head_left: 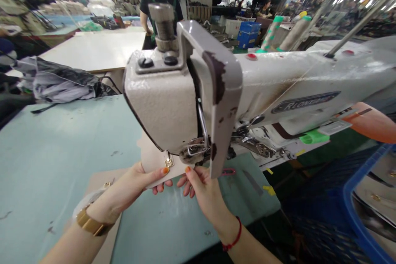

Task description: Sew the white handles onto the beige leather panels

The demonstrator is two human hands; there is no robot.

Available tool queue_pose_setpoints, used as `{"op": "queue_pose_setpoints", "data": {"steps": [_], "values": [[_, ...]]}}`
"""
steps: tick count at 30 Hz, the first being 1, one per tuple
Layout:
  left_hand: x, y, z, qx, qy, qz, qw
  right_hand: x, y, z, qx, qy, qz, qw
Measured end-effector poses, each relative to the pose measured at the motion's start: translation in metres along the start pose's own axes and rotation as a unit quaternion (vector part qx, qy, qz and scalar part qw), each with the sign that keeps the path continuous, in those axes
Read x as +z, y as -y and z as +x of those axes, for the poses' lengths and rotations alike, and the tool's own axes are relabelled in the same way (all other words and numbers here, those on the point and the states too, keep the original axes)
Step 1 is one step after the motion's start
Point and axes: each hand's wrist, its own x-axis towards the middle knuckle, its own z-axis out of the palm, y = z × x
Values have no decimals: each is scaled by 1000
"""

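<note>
Both my hands grip the near edge of a pale beige flat panel with a small gold clasp on it. Thumb on top and fingers beneath, my left hand pinches the panel just left of the clasp. On the right, my right hand holds the edge the same way, partly behind the metal bracket of the sewing machine. The panel lies under the machine's head, which hides its far part. Beneath my left forearm rests another beige panel with gold hardware.
The blue-green table spreads to the left, with grey and dark fabric at its back. A blue plastic basket with pieces inside stands at right. Thread cones rise behind the machine. A person stands beyond a white table.
</note>
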Motion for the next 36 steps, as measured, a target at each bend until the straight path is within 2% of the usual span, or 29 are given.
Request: {"op": "queue_pose_setpoints", "data": {"steps": [8, 16, 22, 30, 36], "values": [[-5, 0, 5, 31, 2, 36, 999, 9, -6, 5, 5, -23, 39, 999], [-7, 0, 8, 41, -14, 99, 994, 19, 1, 9, 52, -29, 56, 997], [-8, 6, 7, 36, -40, 82, 995, 26, 3, 10, 44, -36, 57, 997], [0, 11, 2, 53, -67, 73, 994, 26, 5, 12, 39, -36, 49, 997], [16, 13, -8, 72, -95, 41, 992, 24, 8, 13, 38, -23, 27, 999]]}}
